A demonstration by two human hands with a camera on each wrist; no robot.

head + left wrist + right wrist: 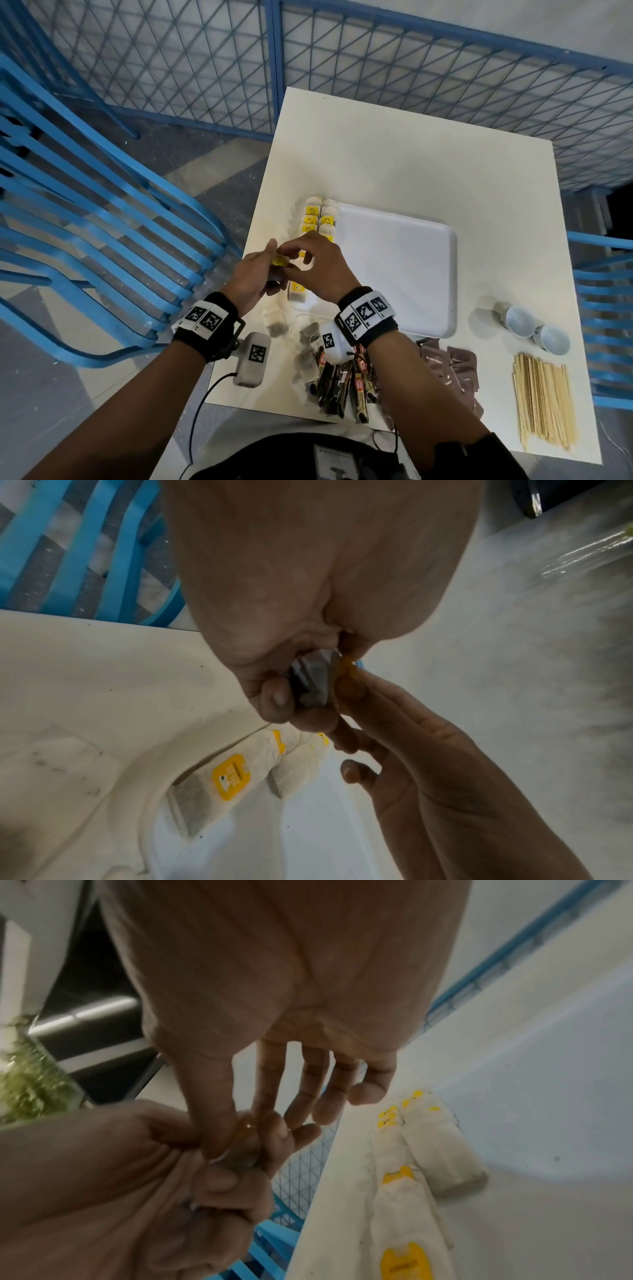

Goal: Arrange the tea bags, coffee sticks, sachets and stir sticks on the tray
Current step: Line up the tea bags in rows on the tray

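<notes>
Tea bag [313, 680], grey papery pouch with glossy yellow tag, gripped in curled left hand [251, 277] above table's left edge, right hand [317, 269] pinching the tag, other fingers loosely spread, two rows of crinkled tea bags [317, 219] along smooth white rounded tray [394, 267], bundled wooden stir sticks [543, 401] at right

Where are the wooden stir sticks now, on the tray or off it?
Off it: the stir sticks lie bundled on the table, beside the tray.
</notes>
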